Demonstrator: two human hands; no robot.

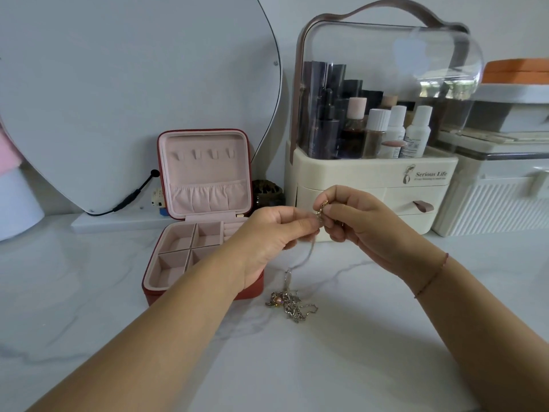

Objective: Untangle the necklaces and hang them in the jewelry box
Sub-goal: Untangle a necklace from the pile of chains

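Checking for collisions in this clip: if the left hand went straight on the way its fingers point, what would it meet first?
Probably the right hand, almost touching the left hand where both pinch the necklace chain. Depth is unclear.

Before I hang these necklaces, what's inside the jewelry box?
The jewelry box lid shows four bare hooks above a gathered pocket; the visible compartments in the base hold no jewelry. The left hand covers the base's right side; the pocket's inside is hidden.

Home dressing table: a cream plastic cosmetics organiser with clear domed lid (371,173) holds skincare bottles (396,129); left of it, a pink-lined red jewelry box (205,176) and a rounded frameless mirror (133,99).
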